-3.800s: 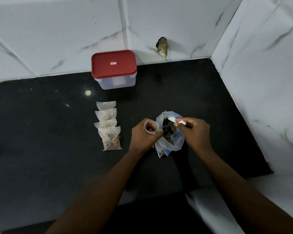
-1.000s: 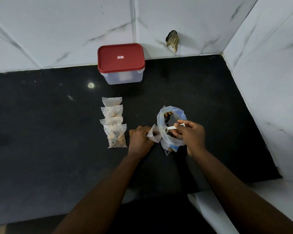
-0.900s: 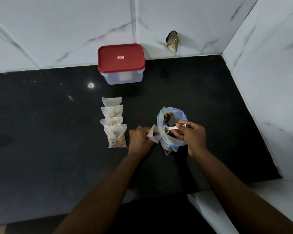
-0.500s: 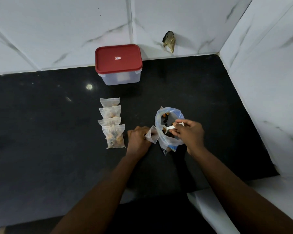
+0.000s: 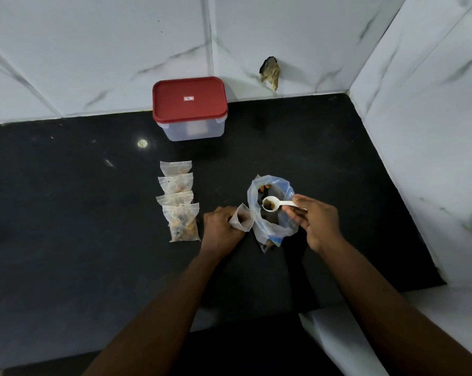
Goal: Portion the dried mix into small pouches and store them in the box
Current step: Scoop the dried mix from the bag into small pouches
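My left hand (image 5: pixel 220 226) grips a small clear pouch (image 5: pixel 243 220), its mouth open and turned right. Just right of it stands the big plastic bag of dried mix (image 5: pixel 273 213), open at the top. My right hand (image 5: pixel 315 221) pinches the handle of a white scoop (image 5: pixel 273 204). The scoop's bowl holds brown mix and hovers over the bag's mouth. Several filled pouches (image 5: pixel 179 202) lie in an overlapping row to the left. The clear box with a red lid (image 5: pixel 189 107) stands shut at the back wall.
The black counter (image 5: pixel 66 226) ends at marble-tiled walls behind and on the right. A dark broken hole in the back wall (image 5: pixel 270 73) sits above the counter. A white ledge (image 5: pixel 338 343) lies at the near right corner.
The scoop has come up out of the big bag with mix in its bowl. My left hand has lowered to the counter and tipped the pouch's mouth toward the bag.
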### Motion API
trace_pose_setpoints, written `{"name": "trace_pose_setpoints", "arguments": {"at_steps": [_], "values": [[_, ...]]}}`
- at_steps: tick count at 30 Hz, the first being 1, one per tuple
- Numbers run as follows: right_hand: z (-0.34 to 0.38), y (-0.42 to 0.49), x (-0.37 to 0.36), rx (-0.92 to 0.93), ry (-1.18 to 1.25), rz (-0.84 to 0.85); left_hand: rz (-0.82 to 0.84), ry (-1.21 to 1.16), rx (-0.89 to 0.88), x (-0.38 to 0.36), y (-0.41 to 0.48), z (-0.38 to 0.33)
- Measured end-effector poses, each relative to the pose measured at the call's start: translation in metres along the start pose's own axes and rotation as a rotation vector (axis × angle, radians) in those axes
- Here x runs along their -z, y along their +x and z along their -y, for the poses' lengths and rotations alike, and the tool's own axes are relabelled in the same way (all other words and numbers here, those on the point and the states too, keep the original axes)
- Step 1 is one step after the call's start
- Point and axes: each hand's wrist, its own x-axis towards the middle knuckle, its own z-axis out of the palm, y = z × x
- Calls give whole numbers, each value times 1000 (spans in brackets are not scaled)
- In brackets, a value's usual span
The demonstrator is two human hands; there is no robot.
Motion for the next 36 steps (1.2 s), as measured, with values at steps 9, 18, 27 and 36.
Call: {"name": "trace_pose_setpoints", "arguments": {"at_steps": [9,18,27,36], "values": [[8,-12,-3,36,70,65,17,-263,49,16,-8,-10],[11,-44,-22,94,72,261,-27,-294,-24,26,-9,-26],[-3,-72,-28,388,-213,395,-54,-355,-56,27,-10,-31],[-28,-62,-4,1238,-828,650,-99,-381,-85,32,-7,-31]]}}
